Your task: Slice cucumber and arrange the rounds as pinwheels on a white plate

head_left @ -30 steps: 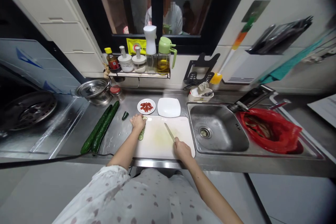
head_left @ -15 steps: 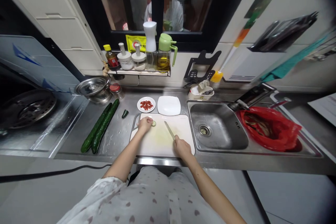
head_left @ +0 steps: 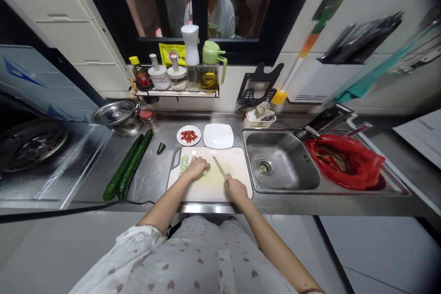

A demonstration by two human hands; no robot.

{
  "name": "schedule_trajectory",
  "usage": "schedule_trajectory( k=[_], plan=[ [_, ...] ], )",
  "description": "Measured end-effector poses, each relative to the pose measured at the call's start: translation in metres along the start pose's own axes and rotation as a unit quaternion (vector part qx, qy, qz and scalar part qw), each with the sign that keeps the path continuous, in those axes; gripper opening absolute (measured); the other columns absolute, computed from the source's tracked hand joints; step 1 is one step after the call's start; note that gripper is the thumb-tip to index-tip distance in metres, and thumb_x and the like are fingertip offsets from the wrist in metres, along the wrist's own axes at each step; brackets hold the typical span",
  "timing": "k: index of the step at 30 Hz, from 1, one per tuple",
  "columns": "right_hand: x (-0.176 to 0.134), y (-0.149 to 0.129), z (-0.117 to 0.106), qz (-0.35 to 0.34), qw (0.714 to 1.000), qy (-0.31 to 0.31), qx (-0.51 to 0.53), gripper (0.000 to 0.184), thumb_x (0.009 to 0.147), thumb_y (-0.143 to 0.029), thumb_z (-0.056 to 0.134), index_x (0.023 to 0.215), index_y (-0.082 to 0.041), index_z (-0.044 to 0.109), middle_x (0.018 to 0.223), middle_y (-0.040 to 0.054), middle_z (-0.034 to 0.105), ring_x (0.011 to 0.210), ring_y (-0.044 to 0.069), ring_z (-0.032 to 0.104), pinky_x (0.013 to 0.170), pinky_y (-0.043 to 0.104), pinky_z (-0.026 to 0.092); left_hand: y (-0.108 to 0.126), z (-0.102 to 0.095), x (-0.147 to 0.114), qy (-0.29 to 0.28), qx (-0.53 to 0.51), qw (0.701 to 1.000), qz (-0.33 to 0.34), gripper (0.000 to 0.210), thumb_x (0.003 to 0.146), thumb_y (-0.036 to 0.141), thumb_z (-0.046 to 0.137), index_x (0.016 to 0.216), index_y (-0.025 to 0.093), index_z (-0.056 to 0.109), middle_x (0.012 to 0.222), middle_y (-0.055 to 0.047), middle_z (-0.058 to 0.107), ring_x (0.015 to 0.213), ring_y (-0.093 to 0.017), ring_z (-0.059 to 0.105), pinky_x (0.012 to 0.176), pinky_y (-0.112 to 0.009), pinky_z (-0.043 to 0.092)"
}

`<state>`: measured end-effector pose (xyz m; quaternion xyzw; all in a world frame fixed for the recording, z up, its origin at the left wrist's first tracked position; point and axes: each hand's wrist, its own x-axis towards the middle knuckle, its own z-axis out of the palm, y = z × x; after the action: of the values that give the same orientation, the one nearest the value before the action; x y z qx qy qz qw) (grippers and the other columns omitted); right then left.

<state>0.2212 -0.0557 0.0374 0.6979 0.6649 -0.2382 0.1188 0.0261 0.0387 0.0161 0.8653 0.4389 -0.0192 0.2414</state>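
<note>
Your left hand (head_left: 198, 168) is shifting inward across the cutting board (head_left: 196, 195), fingers curling over a pale green piece (head_left: 205, 172), pinch unclear, right hand (head_left: 236, 188) clenching the knife (head_left: 219, 167), cut slices (head_left: 183, 163) lying in a row leftward, two cucumbers (head_left: 134, 165) lying uncut beside the board.

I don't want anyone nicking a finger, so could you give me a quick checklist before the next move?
1. Knife gripped in the right hand: ok.
2. Left hand apart from the blade: ok, a narrow gap shows.
3. Cucumber slices on the cutting board: ok, near its left end.
4. Left hand's grip: cannot tell, its fingers hide most of what is beneath.
5. White plate within reach: looks ok, beyond the board.
</note>
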Motion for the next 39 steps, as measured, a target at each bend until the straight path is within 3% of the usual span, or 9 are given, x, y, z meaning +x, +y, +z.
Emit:
schedule_trajectory(
  k=[3,7,10,15,24,31,39],
  plan=[
    [-0.001,0.000,0.000,-0.002,1.000,0.004,-0.001,0.031,0.094,-0.024,0.027,0.117,-0.018,0.047,0.097,0.0132,0.068,0.091,0.023,0.064,0.074,0.031,0.040,0.000,-0.002,0.000,0.009,0.007,1.000,0.015,0.027,0.085,0.016,0.044,0.092,0.025,0.068,0.102,-0.007,0.064,0.102,-0.022,0.051,0.089,-0.037,0.029],
    [-0.001,0.001,-0.003,0.000,1.000,-0.001,-0.003,0.030,0.094,-0.024,0.028,0.117,-0.017,0.047,0.098,0.0131,0.068,0.092,0.022,0.064,0.073,0.030,0.039,0.000,0.003,-0.014,0.074,-0.013,0.993,-0.095,0.026,0.089,0.028,0.046,0.106,0.027,0.065,0.108,-0.006,0.062,0.106,-0.023,0.050,0.092,-0.039,0.028],
    [-0.004,0.001,-0.007,-0.012,1.000,0.002,-0.005,0.029,0.095,-0.026,0.028,0.115,-0.017,0.048,0.098,0.0135,0.068,0.092,0.022,0.064,0.074,0.030,0.039,0.004,0.012,-0.027,0.077,-0.021,0.986,-0.150,0.032,0.081,0.042,0.060,0.109,0.027,0.064,0.111,-0.006,0.062,0.110,-0.027,0.048,0.094,-0.040,0.028],
    [-0.023,-0.001,-0.010,-0.047,0.999,-0.002,-0.019,0.029,0.097,-0.028,0.026,0.113,-0.019,0.049,0.097,0.0111,0.068,0.093,0.021,0.064,0.074,0.029,0.038,0.011,0.025,-0.036,0.094,-0.049,0.975,-0.197,0.028,0.082,0.037,0.059,0.107,0.026,0.066,0.112,-0.007,0.061,0.110,-0.025,0.049,0.094,-0.038,0.029],
    [-0.041,0.002,-0.008,-0.101,0.993,-0.011,-0.066,0.028,0.095,-0.026,0.028,0.110,-0.019,0.051,0.096,0.0132,0.068,0.091,0.024,0.064,0.073,0.030,0.039,0.006,0.026,-0.033,0.096,-0.089,0.969,-0.211,0.028,0.084,0.029,0.056,0.110,0.031,0.066,0.113,-0.005,0.061,0.111,-0.024,0.050,0.095,-0.038,0.029],
    [-0.041,0.003,-0.008,-0.106,0.991,-0.018,-0.075,0.030,0.094,-0.024,0.028,0.111,-0.018,0.052,0.096,0.0137,0.068,0.092,0.024,0.064,0.073,0.031,0.039,0.007,0.025,-0.032,0.102,-0.093,0.966,-0.219,0.029,0.079,0.036,0.062,0.106,0.027,0.066,0.114,-0.005,0.062,0.110,-0.025,0.049,0.096,-0.039,0.028],
    [-0.039,0.003,-0.005,-0.100,0.992,-0.025,-0.076,0.029,0.093,-0.022,0.029,0.111,-0.018,0.052,0.096,0.0143,0.068,0.093,0.024,0.064,0.074,0.031,0.040,0.009,0.026,-0.032,0.115,-0.092,0.965,-0.218,0.024,0.078,0.033,0.063,0.102,0.027,0.067,0.111,-0.005,0.063,0.109,-0.025,0.050,0.094,-0.039,0.029]
  ],
)
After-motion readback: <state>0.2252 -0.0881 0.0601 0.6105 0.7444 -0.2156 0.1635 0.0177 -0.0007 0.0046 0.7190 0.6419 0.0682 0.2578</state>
